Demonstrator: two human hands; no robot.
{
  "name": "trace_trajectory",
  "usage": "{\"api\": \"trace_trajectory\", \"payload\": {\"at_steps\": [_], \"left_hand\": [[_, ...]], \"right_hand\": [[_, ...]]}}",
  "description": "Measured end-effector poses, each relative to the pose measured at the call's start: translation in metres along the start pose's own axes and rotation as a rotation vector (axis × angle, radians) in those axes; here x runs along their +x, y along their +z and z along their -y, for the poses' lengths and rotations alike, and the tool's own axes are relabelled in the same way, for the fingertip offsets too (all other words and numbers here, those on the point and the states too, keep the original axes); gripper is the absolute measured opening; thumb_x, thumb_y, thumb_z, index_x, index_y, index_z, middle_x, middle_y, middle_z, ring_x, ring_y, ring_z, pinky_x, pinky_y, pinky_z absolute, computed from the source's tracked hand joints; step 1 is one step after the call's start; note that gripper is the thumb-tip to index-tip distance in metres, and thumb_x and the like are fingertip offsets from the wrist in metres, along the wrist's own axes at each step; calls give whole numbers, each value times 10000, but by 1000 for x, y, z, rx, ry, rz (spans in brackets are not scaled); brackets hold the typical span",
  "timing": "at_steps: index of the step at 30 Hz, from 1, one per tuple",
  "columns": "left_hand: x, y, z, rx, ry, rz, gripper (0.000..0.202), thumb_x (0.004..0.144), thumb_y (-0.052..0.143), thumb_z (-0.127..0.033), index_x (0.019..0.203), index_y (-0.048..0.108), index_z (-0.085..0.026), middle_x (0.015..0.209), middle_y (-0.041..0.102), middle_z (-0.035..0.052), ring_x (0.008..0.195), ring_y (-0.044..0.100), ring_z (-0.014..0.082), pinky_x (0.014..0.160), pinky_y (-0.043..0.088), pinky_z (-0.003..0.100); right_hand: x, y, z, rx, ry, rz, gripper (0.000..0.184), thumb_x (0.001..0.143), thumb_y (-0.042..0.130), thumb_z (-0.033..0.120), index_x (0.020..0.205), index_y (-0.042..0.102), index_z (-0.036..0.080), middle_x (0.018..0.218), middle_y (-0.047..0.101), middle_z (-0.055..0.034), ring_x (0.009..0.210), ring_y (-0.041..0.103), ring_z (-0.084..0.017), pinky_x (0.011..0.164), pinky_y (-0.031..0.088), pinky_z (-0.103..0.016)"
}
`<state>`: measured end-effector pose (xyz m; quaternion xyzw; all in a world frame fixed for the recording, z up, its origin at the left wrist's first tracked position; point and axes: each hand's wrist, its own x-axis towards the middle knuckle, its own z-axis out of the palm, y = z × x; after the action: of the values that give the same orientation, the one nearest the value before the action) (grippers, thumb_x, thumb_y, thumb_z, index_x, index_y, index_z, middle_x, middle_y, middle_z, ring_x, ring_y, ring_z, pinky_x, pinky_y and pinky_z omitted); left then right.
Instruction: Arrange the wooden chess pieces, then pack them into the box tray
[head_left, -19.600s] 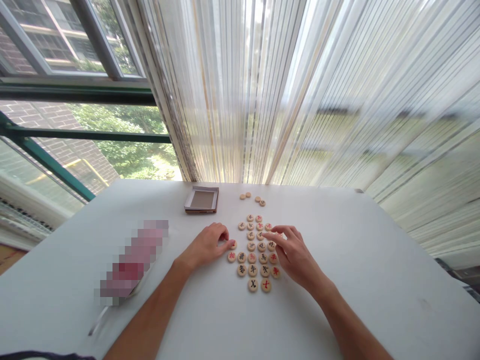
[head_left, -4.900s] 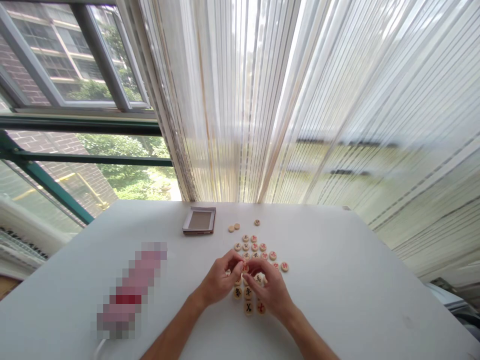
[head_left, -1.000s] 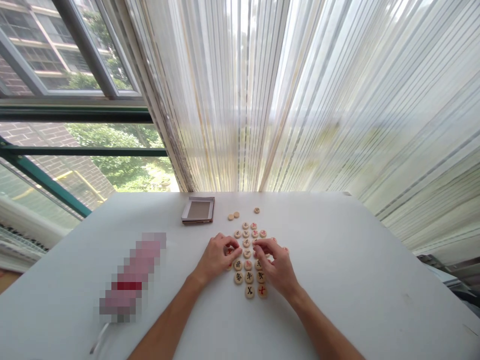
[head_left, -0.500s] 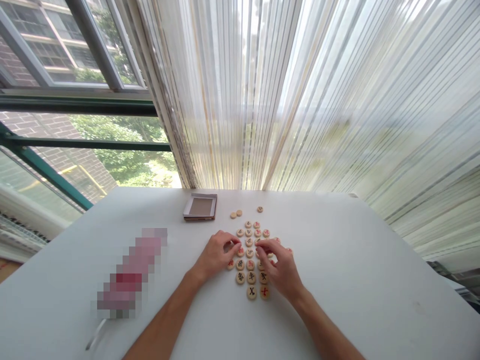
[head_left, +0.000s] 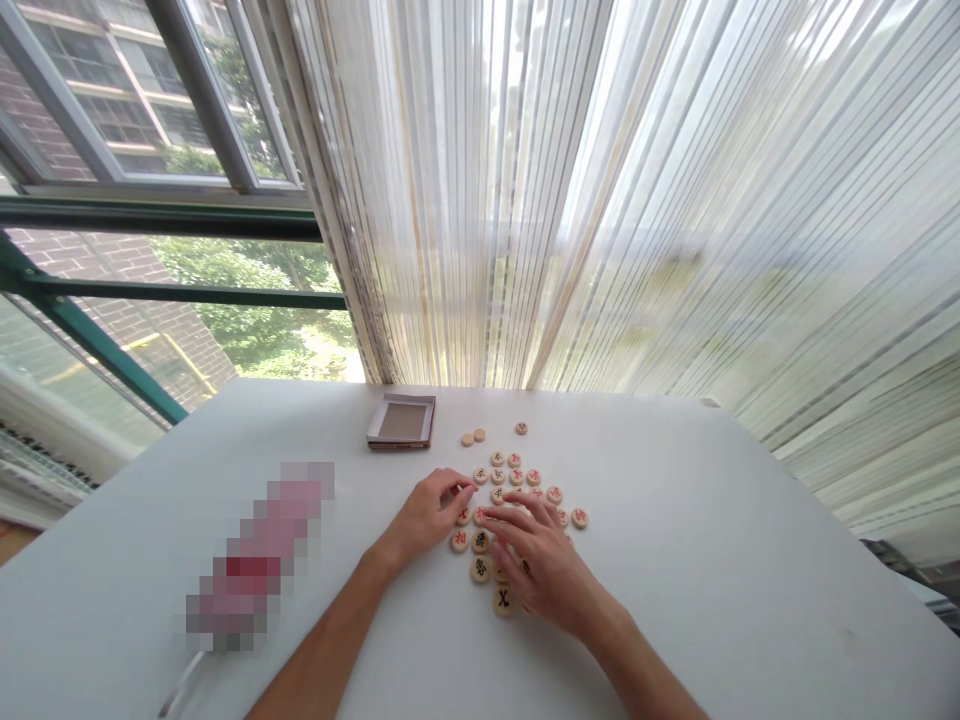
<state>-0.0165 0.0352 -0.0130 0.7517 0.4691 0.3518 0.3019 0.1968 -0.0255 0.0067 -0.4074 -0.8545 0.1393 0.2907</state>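
Observation:
Round wooden Chinese chess pieces point(head_left: 480, 570) with black or red characters lie in rows on the white table. My left hand point(head_left: 435, 512) is at the left edge of these rows. Its thumb and fingertips come together in a pinch, and whether a piece is between them is hidden. Over the middle of the rows hovers my right hand point(head_left: 544, 560), palm down with fingers apart and nothing visible in them. It covers several pieces. Red-marked pieces point(head_left: 580, 518) show to its right. At the far end of the rows are a black-marked piece point(head_left: 497, 459) and a red-marked one point(head_left: 514, 460).
Behind the rows are two blank-faced pieces point(head_left: 473, 437) and one marked piece point(head_left: 521, 428). An open shallow box point(head_left: 405, 422) sits at the back left of the table point(head_left: 675, 560). On the left lies a blurred-out pink object point(head_left: 262, 550). Striped curtains point(head_left: 480, 200) hang beyond.
My right hand has moved left and toward me over the rows, and its fingers have spread from a near pinch. My left hand has shifted slightly left. The view has tilted slightly.

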Motion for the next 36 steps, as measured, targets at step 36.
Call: {"api": "trace_trajectory", "payload": {"at_steps": [36], "left_hand": [[-2,-17,11,39,-5,158,167,843,651,-334,952,687,-212,946,679,33,853,621,182,781,494,287]], "right_hand": [[-1,4,-4,-43,14,44,414,948,464,110,1303,558,299,1300,621,-15,1279,447,-244,1104,256,-466]]}}
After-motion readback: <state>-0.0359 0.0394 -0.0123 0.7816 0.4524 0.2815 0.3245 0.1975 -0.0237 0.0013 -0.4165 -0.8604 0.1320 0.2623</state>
